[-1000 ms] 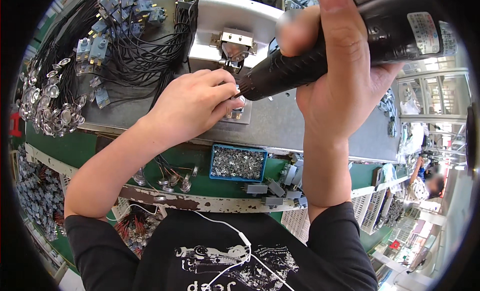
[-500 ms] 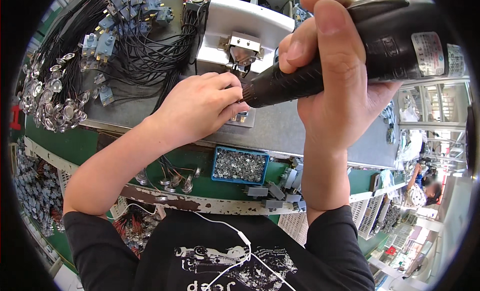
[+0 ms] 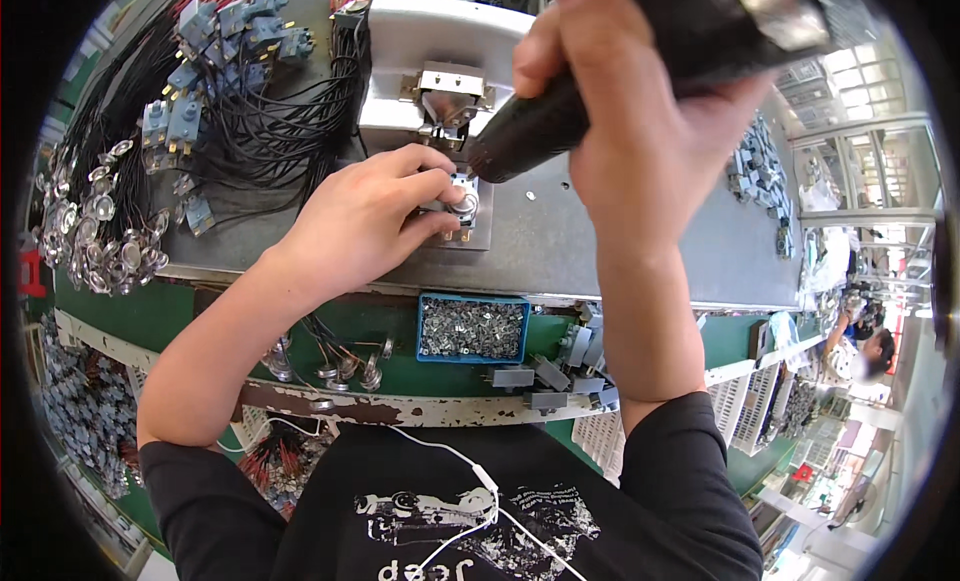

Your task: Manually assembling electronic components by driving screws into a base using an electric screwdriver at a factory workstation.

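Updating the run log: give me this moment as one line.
left hand: pinching small metal part on grey fixture plate | right hand: gripping black power screwdriver, tip beside part | blue screw tray: at bench edge

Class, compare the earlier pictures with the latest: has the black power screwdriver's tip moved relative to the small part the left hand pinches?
Yes. The black power screwdriver in the right hand has lifted up and right; its tip now sits just clear of the small part held by the left hand.
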Available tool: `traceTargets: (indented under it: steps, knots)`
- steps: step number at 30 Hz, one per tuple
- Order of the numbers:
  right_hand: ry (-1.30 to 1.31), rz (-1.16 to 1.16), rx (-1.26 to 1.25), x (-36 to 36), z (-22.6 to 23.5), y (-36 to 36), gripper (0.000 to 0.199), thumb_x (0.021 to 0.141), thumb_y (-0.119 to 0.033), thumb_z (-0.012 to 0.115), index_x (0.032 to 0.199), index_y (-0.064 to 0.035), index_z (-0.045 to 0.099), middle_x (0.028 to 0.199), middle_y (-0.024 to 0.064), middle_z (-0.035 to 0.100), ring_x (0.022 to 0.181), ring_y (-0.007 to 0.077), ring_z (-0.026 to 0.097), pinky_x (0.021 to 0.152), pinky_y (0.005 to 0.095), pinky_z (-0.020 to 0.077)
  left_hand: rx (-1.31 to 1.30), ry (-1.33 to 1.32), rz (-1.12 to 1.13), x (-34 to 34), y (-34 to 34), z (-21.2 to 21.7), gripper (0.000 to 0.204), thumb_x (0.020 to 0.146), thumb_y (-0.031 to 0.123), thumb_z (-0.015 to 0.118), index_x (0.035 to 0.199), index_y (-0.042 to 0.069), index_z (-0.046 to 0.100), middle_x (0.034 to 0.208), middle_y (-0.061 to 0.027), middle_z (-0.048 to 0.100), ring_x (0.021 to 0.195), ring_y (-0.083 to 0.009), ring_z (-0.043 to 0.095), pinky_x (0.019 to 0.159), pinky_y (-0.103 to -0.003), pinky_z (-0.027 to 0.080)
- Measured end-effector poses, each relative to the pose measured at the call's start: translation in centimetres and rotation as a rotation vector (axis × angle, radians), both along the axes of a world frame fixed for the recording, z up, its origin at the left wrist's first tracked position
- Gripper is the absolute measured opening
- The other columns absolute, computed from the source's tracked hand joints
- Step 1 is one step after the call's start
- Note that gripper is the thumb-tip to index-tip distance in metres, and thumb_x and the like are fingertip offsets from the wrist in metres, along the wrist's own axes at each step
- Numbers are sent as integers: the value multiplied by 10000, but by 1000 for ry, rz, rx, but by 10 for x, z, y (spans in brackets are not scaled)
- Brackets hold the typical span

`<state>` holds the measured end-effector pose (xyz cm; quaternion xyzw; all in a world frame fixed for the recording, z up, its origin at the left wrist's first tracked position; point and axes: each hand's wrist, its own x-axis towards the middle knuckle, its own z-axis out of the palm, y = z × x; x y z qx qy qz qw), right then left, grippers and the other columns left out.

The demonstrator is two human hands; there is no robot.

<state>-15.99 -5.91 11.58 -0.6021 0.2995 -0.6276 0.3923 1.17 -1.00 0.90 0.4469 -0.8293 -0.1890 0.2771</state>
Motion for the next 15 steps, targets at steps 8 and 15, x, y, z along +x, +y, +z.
traceTargets:
  steps: [8,15]
  knots:
    - [61,52,37,-4,-5,-8,156,866,45,784,992,29,693,813,38,698,635,74,631,573,225,506,61,18,2,-1,0,3,186,889,198,764,1026,86,707,1184,-58,675,966,-296,704,804,-411,579]
    - [-61,208,-436,6,-35,-58,211,871,85,762,1030,27,637,852,55,696,671,81,644,581,227,513,54,14,-11,-4,-2,1,183,895,196,758,1028,85,701,1200,-61,670,981,-308,700,807,-420,580]
